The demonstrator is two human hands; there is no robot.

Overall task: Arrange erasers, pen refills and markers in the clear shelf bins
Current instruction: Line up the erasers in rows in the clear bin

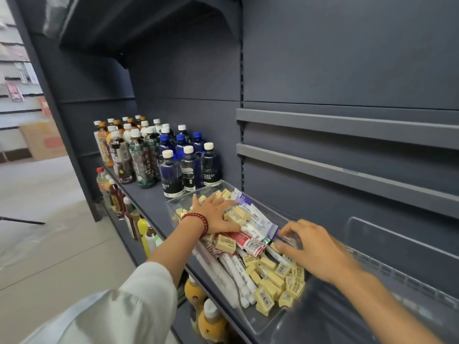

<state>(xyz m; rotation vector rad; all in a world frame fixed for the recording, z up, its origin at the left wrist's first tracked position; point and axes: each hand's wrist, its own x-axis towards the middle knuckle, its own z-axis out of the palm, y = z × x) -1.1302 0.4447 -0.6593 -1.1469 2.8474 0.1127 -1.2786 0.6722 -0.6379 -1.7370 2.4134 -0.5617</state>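
Hands [216, 214] press blocky erasers [269, 279] in glossy bin [258, 321].

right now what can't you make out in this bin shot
- Head view: items beneath the left hand are covered by its palm.
- Head view: the right hand is motion-blurred, so its grip on the packets is unclear.
- Head view: eraser label print is too small to read.
- Head view: the second clear bin is cut off by the right edge.

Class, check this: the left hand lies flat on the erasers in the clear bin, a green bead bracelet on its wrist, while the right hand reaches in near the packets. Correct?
Not quite. The head view shows the bracelet on the left hand is red, not green. The rest stands: that hand lies flat on the erasers in the clear bin, and the right hand reaches in by the packets.
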